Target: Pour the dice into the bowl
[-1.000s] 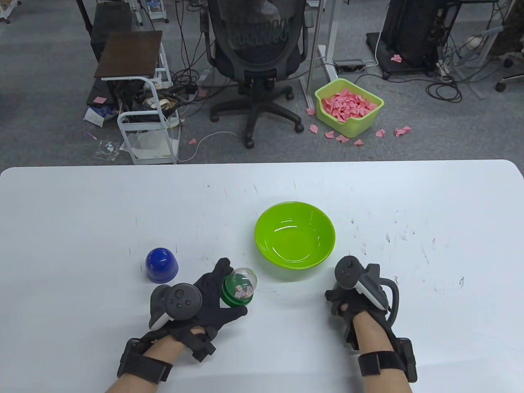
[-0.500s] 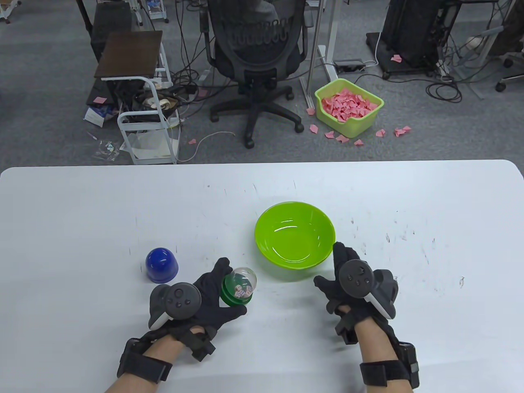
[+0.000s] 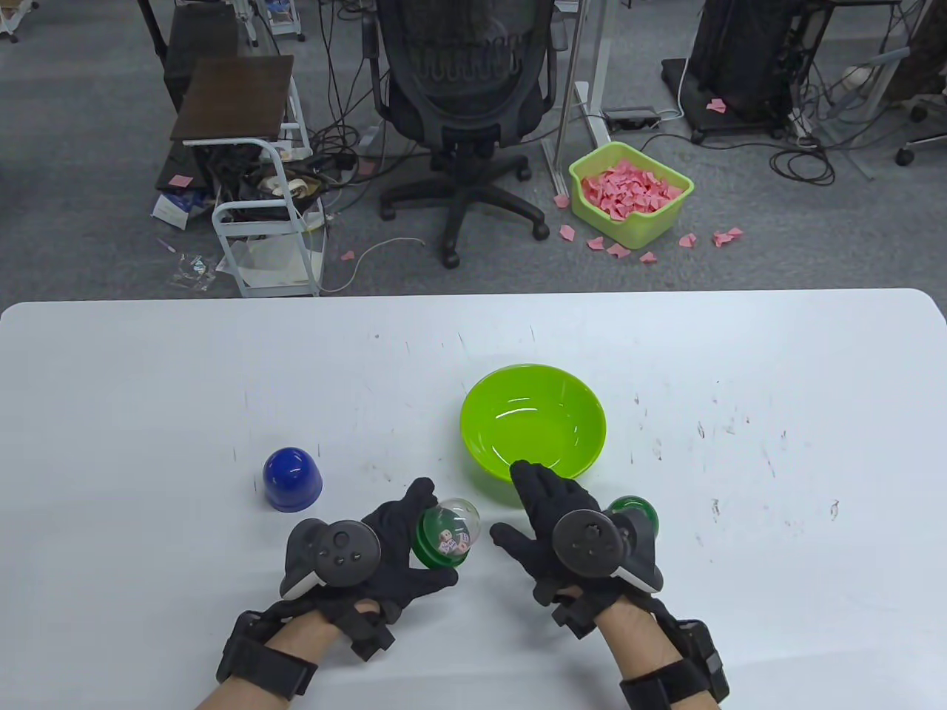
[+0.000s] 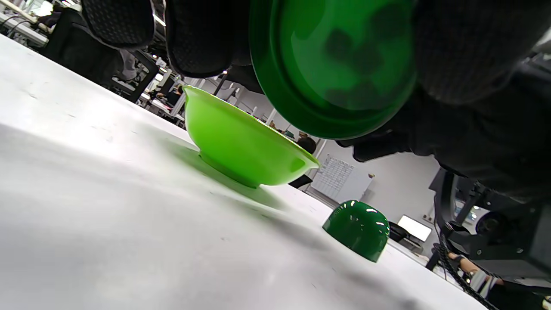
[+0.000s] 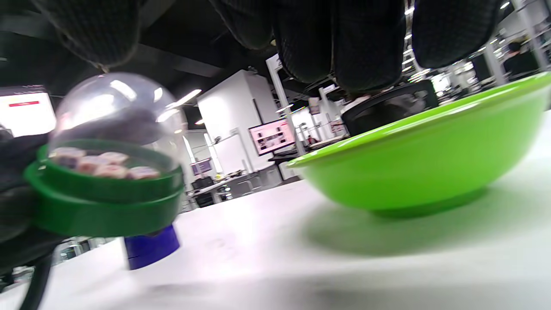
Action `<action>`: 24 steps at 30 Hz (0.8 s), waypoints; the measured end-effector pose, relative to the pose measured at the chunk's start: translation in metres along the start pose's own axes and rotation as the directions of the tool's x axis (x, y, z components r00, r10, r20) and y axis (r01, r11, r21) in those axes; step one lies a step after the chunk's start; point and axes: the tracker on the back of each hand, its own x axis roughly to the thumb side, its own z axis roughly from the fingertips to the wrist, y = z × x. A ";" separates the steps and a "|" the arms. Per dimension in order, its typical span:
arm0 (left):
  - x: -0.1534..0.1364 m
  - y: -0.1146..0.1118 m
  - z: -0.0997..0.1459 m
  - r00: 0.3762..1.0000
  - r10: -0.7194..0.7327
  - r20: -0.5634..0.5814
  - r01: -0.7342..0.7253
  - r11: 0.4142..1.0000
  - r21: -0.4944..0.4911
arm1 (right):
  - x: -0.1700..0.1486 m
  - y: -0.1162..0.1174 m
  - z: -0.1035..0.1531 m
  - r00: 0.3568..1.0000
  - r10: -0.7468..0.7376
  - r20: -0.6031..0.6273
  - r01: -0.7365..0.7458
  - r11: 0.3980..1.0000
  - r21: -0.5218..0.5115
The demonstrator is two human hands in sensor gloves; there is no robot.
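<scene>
My left hand (image 3: 433, 536) grips the dice shaker (image 3: 447, 536), a green base under a clear dome with several dice inside. In the left wrist view the shaker's green underside (image 4: 331, 64) is off the table. The lime green bowl (image 3: 533, 425) stands empty just behind and to the right. My right hand (image 3: 510, 503) hovers with straight fingers between shaker and bowl, holding nothing. In the right wrist view the shaker (image 5: 107, 172) is at the left, the bowl (image 5: 430, 163) at the right, and my fingers (image 5: 366, 43) hang above.
A dark green dome cover (image 3: 632, 512) sits on the table just right of my right hand, also seen as a green dome (image 4: 357, 228) near the bowl (image 4: 241, 142). A blue dome cover (image 3: 292, 479) stands to the left of my left hand. The white table (image 3: 740, 355) stretches behind.
My right hand let go of the green dome cover, opened, and moved left towards the shaker. My left hand lifted the shaker a little and shifted it right.
</scene>
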 end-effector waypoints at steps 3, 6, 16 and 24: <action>0.008 -0.002 0.000 0.999 -0.024 0.030 0.024 1.000 -0.008 | 0.009 0.009 0.000 0.997 -0.062 0.043 0.059 0.997 0.051; 0.015 -0.003 0.001 0.997 -0.048 0.059 0.049 0.999 -0.013 | 0.017 0.016 0.000 0.992 -0.109 0.070 0.103 0.991 0.085; 0.024 -0.006 0.002 0.990 -0.099 0.097 0.102 0.995 -0.022 | 0.033 0.020 0.000 0.985 -0.120 0.123 0.111 0.991 0.080; 0.026 -0.003 0.001 0.990 -0.080 0.116 0.084 0.996 -0.034 | 0.035 0.017 0.000 0.982 -0.141 0.124 0.131 0.988 0.085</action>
